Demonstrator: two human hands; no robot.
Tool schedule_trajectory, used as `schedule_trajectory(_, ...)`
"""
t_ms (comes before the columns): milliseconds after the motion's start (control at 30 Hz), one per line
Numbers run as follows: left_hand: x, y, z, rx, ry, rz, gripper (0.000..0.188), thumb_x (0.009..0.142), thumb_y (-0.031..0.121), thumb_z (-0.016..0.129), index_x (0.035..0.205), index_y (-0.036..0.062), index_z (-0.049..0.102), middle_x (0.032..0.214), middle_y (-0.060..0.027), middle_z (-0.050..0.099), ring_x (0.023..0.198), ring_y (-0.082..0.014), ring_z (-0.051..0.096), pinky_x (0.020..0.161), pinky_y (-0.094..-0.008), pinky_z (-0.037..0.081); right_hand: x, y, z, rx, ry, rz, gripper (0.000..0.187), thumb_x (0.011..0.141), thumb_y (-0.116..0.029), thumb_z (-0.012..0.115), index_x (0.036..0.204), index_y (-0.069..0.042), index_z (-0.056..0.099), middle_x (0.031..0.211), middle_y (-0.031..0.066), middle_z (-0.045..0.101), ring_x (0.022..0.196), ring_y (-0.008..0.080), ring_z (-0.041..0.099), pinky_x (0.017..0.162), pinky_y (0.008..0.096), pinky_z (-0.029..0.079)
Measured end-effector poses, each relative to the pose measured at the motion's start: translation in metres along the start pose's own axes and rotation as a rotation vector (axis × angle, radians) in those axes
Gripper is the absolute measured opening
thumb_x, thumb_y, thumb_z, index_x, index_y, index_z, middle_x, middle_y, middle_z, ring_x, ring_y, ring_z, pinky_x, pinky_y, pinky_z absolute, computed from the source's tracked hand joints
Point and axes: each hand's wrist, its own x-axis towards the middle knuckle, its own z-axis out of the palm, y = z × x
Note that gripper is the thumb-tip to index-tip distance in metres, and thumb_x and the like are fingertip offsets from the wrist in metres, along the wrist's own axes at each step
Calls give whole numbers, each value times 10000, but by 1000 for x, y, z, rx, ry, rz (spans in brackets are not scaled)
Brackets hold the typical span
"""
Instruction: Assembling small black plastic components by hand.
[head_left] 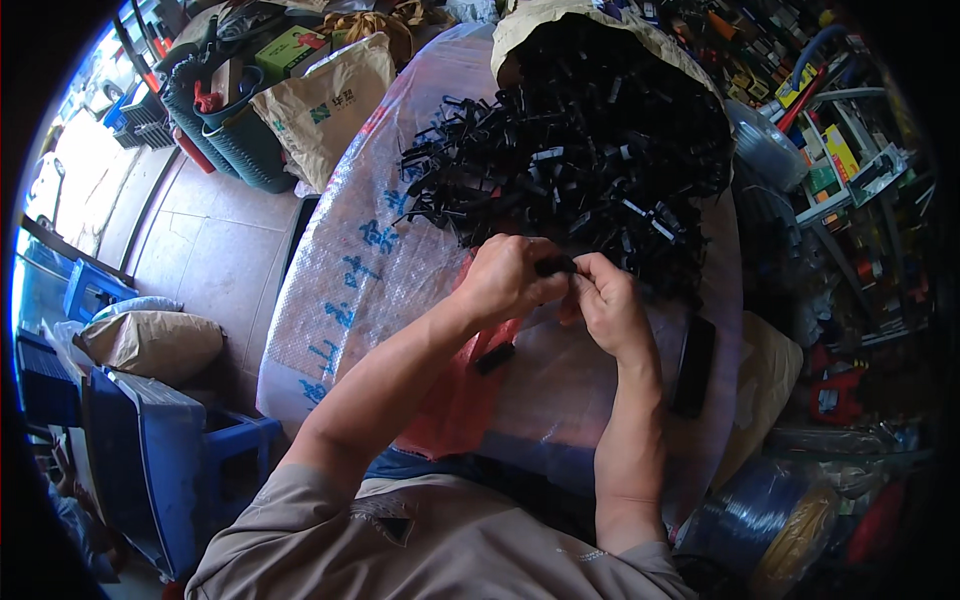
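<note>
My left hand [503,278] and my right hand [610,305] meet in front of me, just at the near edge of a big heap of small black plastic parts [590,170]. Both hands pinch one small black plastic part [554,266], mostly covered by the fingers. Under my hands lies a thin red plastic bag [450,405] that reaches toward my lap. Another black piece [495,358] rests on that bag, below my left wrist. The heap spills out of an open paper sack [665,45] at the far side.
A translucent woven sheet [310,340] covers the table. A dark flat rectangular object [693,368] lies at its right. To the left stand a blue plastic stool [240,440], a tan sack [160,342] and a dark green basket [240,140]. Shelves with cluttered goods [845,180] fill the right.
</note>
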Motion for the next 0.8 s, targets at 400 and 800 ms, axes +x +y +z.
schedule_trajectory(400, 13, -20, -30, -1505, -115, -251, 383, 856, 278, 529, 1159, 47, 564, 831, -93, 634, 640, -187, 635, 478, -259, 502, -10, -15, 8, 94, -102, -81, 302, 799, -76, 723, 1076, -21, 615, 865, 20, 594, 638, 60, 537, 570, 182, 430)
schedule_trajectory(800, 14, -28, -29, -1539, -86, -318, 410, 928, 267, 538, 1273, 49, 500, 1049, -161, 648, 879, -301, 677, 541, -342, 577, -2, -1, 0, 441, 242, -63, 286, 930, -162, 610, 1147, 8, 534, 755, 21, 590, 606, 63, 521, 536, 191, 411)
